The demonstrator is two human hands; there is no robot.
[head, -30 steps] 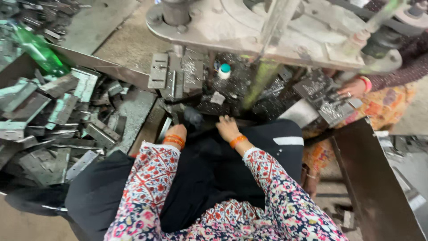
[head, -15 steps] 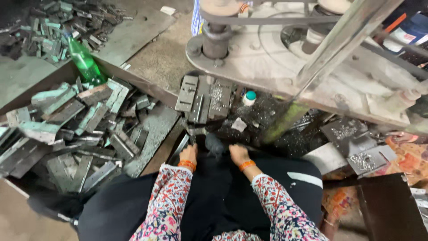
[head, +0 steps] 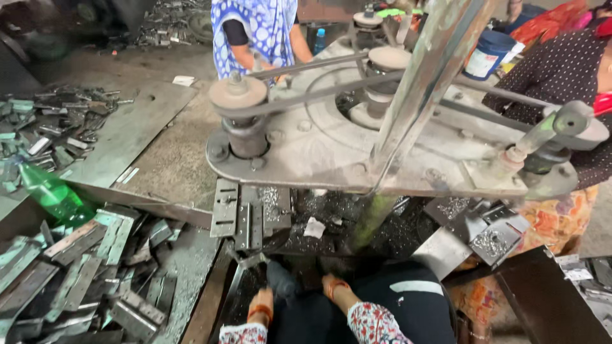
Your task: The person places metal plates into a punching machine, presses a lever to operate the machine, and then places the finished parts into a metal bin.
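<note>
From the head view, both of the person's hands sat low at the bottom edge, wrists ringed with orange bangles and sleeves in a floral print. The left hand (head: pixel 271 290) reached forward beside a small metal hinge (head: pixel 247 260) that lay on the dark desk (head: pixel 331 242) just under the machine; whether its fingers were clenched or released could not be told, since they were lost in shadow. The right hand (head: pixel 328 285) lay close by over the dark lap, its fingers likewise hidden, so its hold could not be told. Just above the hands a stack of hinges (head: pixel 245 216) rested at the desk's edge, under the round grey machine plate (head: pixel 331 153) with its pulleys and belt. To the left, a heap of metal strips (head: pixel 76 274) covered the floor, with a green bottle (head: pixel 54 194) lying above it. Another person in a blue patterned dress (head: pixel 255 28) stood beyond the machine.
</note>
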